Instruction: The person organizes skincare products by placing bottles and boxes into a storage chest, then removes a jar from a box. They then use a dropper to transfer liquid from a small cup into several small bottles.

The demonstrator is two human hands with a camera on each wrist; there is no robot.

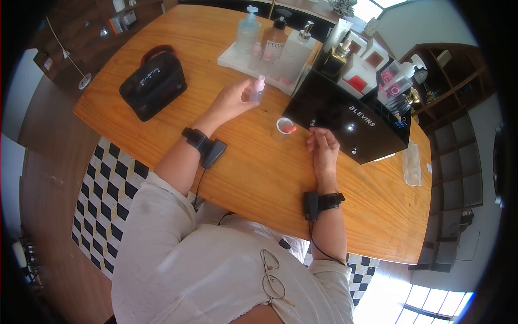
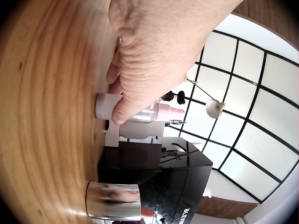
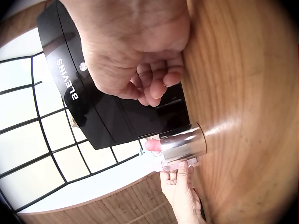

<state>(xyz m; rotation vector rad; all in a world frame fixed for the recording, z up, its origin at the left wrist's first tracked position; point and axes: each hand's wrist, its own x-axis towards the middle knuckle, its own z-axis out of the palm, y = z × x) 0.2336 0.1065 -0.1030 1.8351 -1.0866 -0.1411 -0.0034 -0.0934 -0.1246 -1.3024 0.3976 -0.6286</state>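
Note:
My left hand pinches a small clear spray bottle with a pink top, upright on the wooden table. In the left wrist view the thumb lies across the bottle's lower part, and the pink collar shows past it. A shiny silver cup with a white rim stands between the hands, a pink-red rounded tip poking out of it. Beside the black box, my right hand hovers with loosely curled fingers and nothing in them.
The black BLEVINS organizer with drawers carries several cosmetics. Behind the left hand, pump bottles stand on a white tray. A black pouch lies at left, a clear plastic packet at right.

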